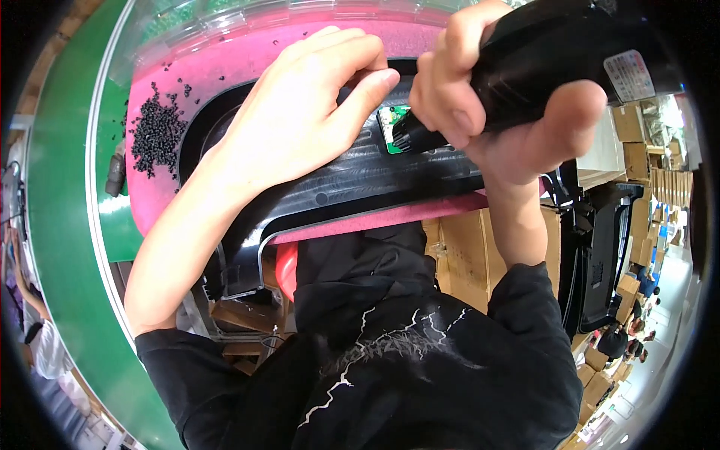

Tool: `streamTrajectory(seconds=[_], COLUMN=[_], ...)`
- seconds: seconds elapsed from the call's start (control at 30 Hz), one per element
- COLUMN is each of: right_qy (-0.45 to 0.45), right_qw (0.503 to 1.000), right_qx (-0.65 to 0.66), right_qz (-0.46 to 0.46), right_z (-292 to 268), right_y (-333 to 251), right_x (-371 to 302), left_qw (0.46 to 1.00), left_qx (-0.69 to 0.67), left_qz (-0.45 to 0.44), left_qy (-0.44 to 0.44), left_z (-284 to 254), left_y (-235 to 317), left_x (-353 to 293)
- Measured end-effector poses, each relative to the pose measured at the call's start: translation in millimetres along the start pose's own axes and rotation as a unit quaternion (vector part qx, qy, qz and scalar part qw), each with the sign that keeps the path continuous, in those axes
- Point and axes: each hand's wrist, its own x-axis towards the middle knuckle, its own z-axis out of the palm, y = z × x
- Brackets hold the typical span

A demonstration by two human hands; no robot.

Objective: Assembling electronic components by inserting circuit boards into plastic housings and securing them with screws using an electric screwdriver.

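My right hand (510,139) is wrapped round a thick black power screwdriver (551,60) with a pale label on its body. The tool's narrow nose meets a small green circuit board (394,147), which sits inside a long black plastic housing (322,199). Over the housing, to the left of the board, my left hand (307,112) has curled fingers with the thumb drawn toward the index finger. Whatever may be between those fingers is hidden. The bit itself cannot be seen.
A pink mat (150,202) lies under the housing on a green table (60,150). Small black screws (156,135) are heaped at its left. Clear plastic trays (225,26) line the back. Cardboard boxes (469,251) and another black housing (600,262) stand at right. People are in the background.
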Motion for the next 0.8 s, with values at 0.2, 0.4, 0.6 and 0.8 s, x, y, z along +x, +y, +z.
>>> streamTrajectory(seconds=[0.2,0.4,0.6,0.8], right_qy=[-0.050,0.023,0.024,-0.063], right_qw=[0.986,0.978,0.976,0.983], right_qx=[0.135,0.157,0.115,0.080], right_qz=[-0.079,-0.134,-0.181,-0.152], right_z=[-12.1,-10.1,-5.8,-17.5], right_y=[-23.5,-58.4,-55.0,-56.9], right_x=[2.4,-11.0,-13.1,-17.8], left_qw=[0.995,0.984,0.985,0.960], left_qx=[-0.058,-0.162,-0.155,-0.220], left_qz=[0.055,0.020,0.013,-0.060], left_qy=[-0.061,-0.067,-0.074,-0.163], left_z=[-0.4,-1.6,-3.8,-3.6], left_y=[-3.1,0.3,4.3,5.7], left_x=[-5.1,-1.8,-3.4,-5.8])
